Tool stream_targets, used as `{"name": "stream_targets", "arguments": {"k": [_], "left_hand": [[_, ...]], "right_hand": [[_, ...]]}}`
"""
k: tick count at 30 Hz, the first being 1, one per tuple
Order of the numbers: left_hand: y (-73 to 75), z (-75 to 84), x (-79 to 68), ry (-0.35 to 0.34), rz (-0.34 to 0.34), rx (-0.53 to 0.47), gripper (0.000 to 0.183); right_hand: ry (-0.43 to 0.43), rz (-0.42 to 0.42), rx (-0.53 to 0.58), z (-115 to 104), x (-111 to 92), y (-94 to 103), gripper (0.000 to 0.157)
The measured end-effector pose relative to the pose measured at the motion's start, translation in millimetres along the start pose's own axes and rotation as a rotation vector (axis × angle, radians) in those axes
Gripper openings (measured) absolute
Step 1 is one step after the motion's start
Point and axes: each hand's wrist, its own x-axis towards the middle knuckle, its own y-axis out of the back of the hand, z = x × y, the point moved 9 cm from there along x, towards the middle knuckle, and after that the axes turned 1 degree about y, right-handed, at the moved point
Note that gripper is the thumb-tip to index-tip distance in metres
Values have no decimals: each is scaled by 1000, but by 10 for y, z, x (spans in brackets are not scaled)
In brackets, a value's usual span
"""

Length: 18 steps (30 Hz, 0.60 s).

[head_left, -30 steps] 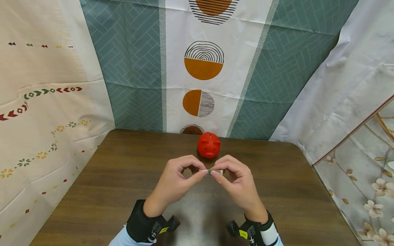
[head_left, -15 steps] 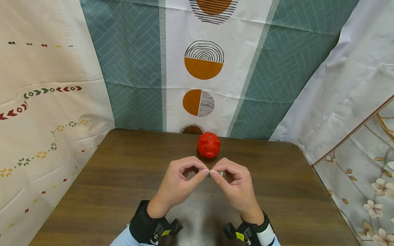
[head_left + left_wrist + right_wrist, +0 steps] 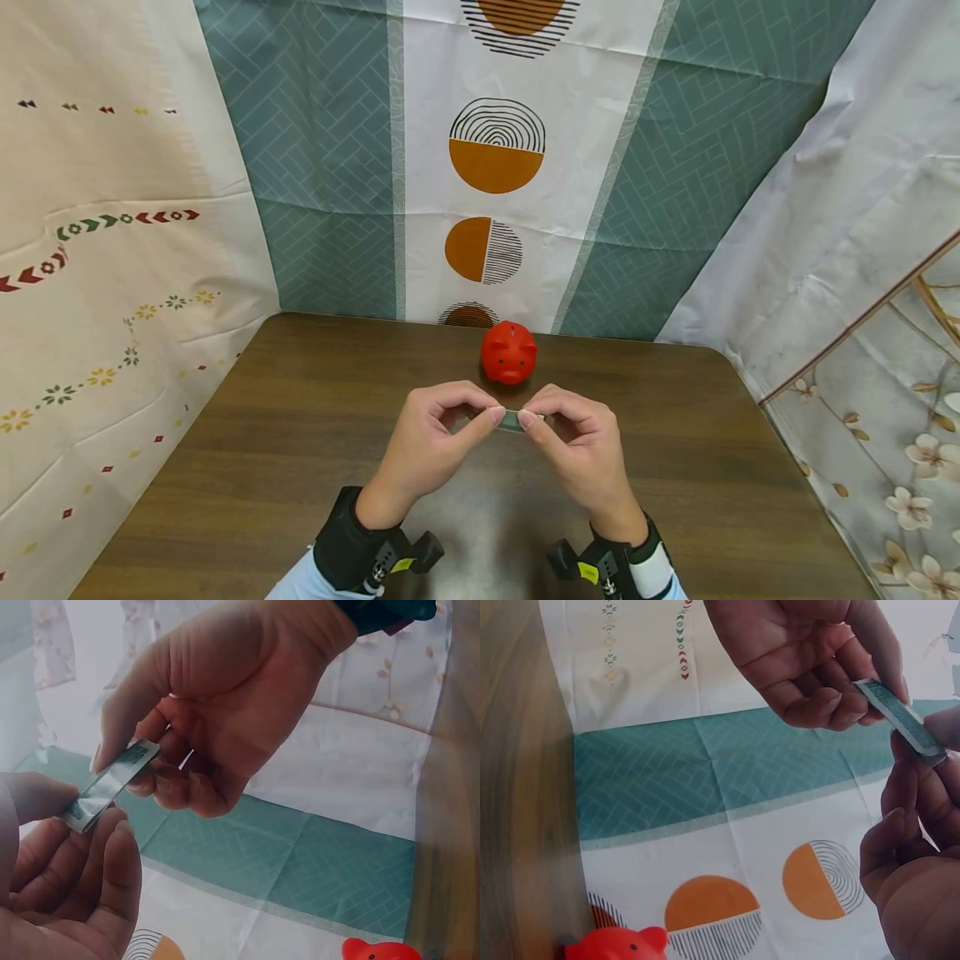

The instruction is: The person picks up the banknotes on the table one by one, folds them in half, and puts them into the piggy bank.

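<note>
A small folded banknote (image 3: 509,421), green with pale edges, is held in front of the piggy bank, above the table. My left hand (image 3: 427,437) pinches its left end between thumb and fingers. At the other end, the thumb and fingers of my right hand (image 3: 579,442) pinch it too. Its narrow, flat folded strip (image 3: 112,784) shows in the left wrist view, with faint printing on it. In the right wrist view the banknote (image 3: 900,718) spans the gap between both hands' fingertips. A red piggy bank (image 3: 509,354) stands upright just beyond the hands.
The brown wooden table (image 3: 300,467) extends around the hands. Behind it hangs a teal and white patterned cloth (image 3: 330,167). Embroidered cream cloth (image 3: 112,333) hangs on the left, and white floral cloth (image 3: 885,400) on the right.
The fingertips of both hands came close together over the banknote, then moved slightly apart. More of its green face shows now than the thin edge seen before. The piggy bank has not moved.
</note>
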Motion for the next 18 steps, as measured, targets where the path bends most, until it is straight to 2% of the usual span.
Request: {"name": "stream_targets", "arguments": {"k": [10, 18], "left_hand": [[33, 3, 10, 2, 4, -16, 7], [138, -14, 6, 47, 83, 61, 3]], "right_hand": [[-35, 17, 39, 21, -7, 45, 24], [-82, 24, 21, 49, -17, 81, 22]]}}
